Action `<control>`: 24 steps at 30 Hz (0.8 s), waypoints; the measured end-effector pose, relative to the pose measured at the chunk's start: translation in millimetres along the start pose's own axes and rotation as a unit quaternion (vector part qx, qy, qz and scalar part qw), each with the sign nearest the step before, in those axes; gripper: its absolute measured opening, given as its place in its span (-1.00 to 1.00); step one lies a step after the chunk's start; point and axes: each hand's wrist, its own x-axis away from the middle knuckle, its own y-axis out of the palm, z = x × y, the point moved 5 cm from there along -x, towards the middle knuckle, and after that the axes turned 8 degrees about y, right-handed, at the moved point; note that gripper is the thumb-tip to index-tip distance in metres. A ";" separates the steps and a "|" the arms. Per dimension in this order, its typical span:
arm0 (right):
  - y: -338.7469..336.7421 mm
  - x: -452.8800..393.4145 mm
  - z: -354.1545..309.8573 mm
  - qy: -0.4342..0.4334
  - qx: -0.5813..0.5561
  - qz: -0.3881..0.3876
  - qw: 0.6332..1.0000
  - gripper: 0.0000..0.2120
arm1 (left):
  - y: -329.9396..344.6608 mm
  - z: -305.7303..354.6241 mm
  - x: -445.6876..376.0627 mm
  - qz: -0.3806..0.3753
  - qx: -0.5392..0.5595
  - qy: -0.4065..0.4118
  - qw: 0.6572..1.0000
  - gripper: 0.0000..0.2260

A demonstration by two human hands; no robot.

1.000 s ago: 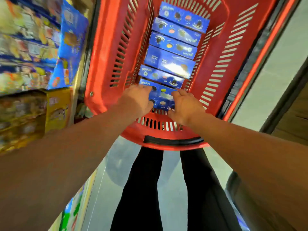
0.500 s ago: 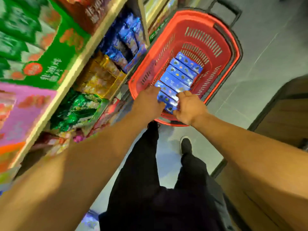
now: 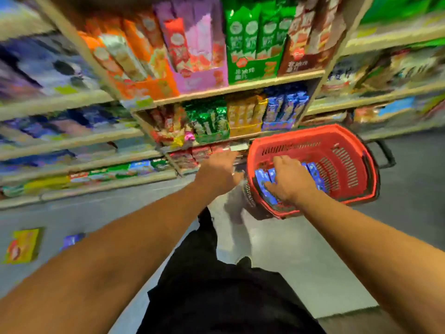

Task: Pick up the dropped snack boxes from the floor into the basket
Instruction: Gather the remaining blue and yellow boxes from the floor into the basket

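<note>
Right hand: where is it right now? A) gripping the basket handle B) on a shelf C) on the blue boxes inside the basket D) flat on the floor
C: the right hand lies on the blue snack boxes inside the red basket.

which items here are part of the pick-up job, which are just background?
Job:
- red slotted plastic basket on the floor
- blue snack boxes in it, under the right hand
- small blue box on the floor, blurred
- left hand, outside the basket

Background:
- shelves of snack packs
- yellow flat packet on the floor; could also be a dropped item, cannot tell
</note>
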 end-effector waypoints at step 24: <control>144.5 179.3 -419.5 -0.354 0.237 -0.111 0.898 -0.29 | 28.8 -243.5 441.8 0.176 0.204 -0.392 0.879 -0.43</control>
